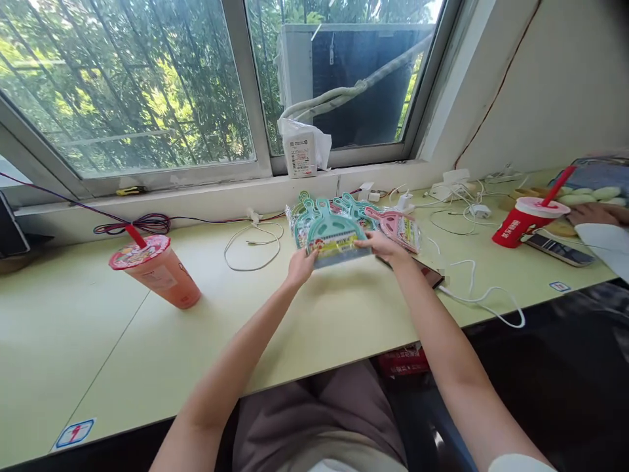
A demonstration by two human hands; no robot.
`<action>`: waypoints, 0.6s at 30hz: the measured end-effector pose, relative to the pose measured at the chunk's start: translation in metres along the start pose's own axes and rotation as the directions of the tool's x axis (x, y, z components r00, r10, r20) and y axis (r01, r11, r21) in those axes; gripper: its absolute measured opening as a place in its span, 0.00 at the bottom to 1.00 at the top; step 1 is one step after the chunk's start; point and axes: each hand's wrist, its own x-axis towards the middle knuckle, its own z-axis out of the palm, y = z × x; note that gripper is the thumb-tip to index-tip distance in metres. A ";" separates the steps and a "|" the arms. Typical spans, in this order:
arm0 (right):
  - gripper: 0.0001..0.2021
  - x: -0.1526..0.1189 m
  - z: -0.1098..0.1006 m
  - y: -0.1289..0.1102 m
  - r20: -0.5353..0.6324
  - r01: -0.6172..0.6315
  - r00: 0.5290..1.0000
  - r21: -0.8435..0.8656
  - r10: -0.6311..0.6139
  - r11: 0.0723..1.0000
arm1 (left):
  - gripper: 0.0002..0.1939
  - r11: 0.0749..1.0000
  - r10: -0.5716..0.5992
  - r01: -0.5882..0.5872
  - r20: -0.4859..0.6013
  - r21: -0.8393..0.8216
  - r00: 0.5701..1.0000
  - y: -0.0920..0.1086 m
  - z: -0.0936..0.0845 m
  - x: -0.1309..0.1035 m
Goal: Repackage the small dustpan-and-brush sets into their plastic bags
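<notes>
A teal plastic packaged item (337,236) with a printed label and clear wrapping is held between my two hands, just above the table. My left hand (301,264) grips its left edge, the fingers closed on it. At its right edge my right hand (381,243) pinches the package. Behind it lies a pile of similar teal packages (307,216), and to the right of that a pink one (399,229). A dark phone (431,272) lies partly under my right forearm.
A pink drink cup (170,275) stands at the left and a red one (525,223) at the right. Cables (472,298) run across the right side. A white box (299,156) is on the sill. Another person's hand (592,215) rests at the far right.
</notes>
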 end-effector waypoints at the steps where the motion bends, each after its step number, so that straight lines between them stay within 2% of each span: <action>1: 0.21 0.000 0.000 0.009 0.014 -0.029 0.999 -0.051 0.029 0.998 | 0.09 0.999 -0.013 0.013 0.015 0.032 1.000 -0.010 0.002 -0.002; 2: 0.20 0.002 0.003 0.017 0.003 -0.020 1.000 -0.101 0.020 0.995 | 0.08 0.998 -0.017 0.016 0.006 0.063 1.000 -0.019 0.003 -0.001; 5: 0.18 0.021 0.018 0.033 -0.095 0.113 0.986 -0.231 -0.138 0.966 | 0.08 0.983 0.052 -0.036 -0.087 0.181 0.995 -0.035 -0.002 0.012; 9: 0.19 0.056 0.040 0.039 -0.254 0.188 0.911 -0.446 -0.325 0.875 | 0.11 0.950 0.180 -0.118 -0.197 0.289 0.964 -0.040 -0.008 0.045; 13: 0.22 0.085 0.053 0.047 -0.389 0.157 0.789 -0.621 -0.476 0.768 | 0.12 0.959 0.109 -0.034 -0.255 0.283 0.961 -0.044 -0.008 0.074; 14: 0.22 0.091 0.055 0.050 -0.401 0.148 0.776 -0.636 -0.487 0.758 | 0.11 0.962 0.085 -0.011 -0.263 0.273 0.961 -0.044 -0.007 0.079; 16: 0.22 0.101 0.057 0.054 -0.409 0.131 0.778 -0.637 -0.476 0.760 | 0.14 0.970 0.056 0.019 -0.301 0.241 0.952 -0.045 -0.006 0.087; 18: 0.21 0.109 0.059 0.057 -0.412 0.103 0.795 -0.632 -0.445 0.768 | 0.23 0.982 0.034 0.036 -0.354 0.188 0.935 -0.044 -0.005 0.091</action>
